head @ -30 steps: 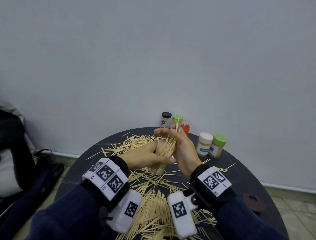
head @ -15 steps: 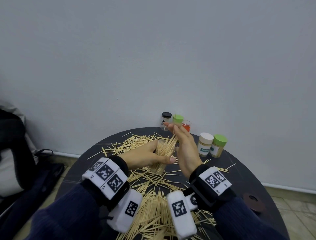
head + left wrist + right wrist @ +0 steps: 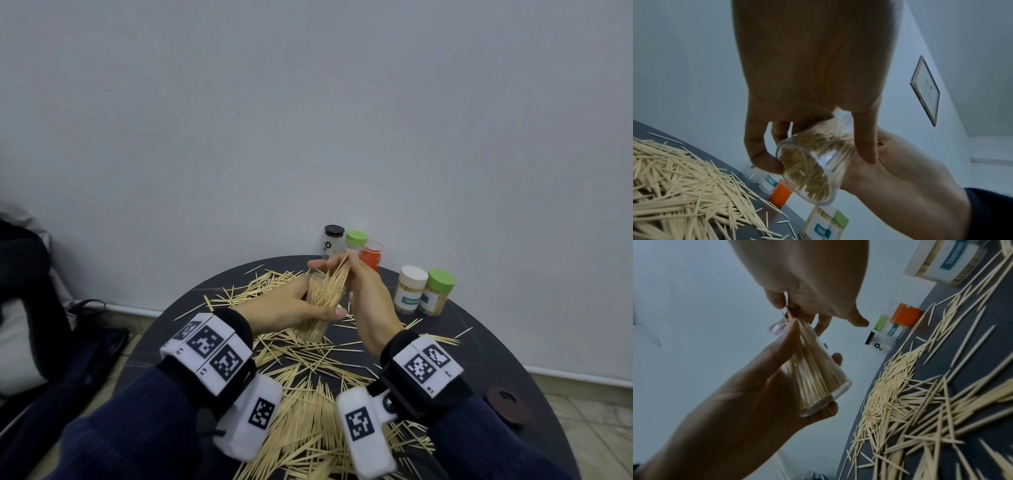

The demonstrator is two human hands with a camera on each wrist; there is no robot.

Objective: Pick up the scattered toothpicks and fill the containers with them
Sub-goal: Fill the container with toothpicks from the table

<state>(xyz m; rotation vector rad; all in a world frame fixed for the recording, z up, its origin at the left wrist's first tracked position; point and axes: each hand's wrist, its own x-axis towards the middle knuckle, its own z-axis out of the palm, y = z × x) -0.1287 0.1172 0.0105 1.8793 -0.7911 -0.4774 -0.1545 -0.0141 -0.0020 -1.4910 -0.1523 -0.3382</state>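
Observation:
My left hand [image 3: 291, 308] grips a clear container [image 3: 317, 308] packed with toothpicks and holds it tilted above the round dark table [image 3: 479, 342]. From below, the left wrist view shows its round base [image 3: 807, 175] between my thumb and fingers. My right hand [image 3: 366, 294] is at the container's mouth, its straight fingers lying across the toothpick tips that stick out, thumb spread aside [image 3: 857, 319]. The container [image 3: 818, 374] appears full. Loose toothpicks [image 3: 308, 394] lie scattered and heaped on the table under both wrists.
Against the wall stand a black-lidded jar [image 3: 333, 240], a green-lidded one [image 3: 356, 240] and an orange one [image 3: 371, 257]. To the right are a white-lidded jar [image 3: 411, 289] and a green-lidded jar [image 3: 436, 291]. A brown disc [image 3: 507, 404] lies near the right edge.
My right hand's fingers were curled over the toothpick tips, then straightened upward, and now reach leftward across the container's mouth. The left hand and container have stayed in place.

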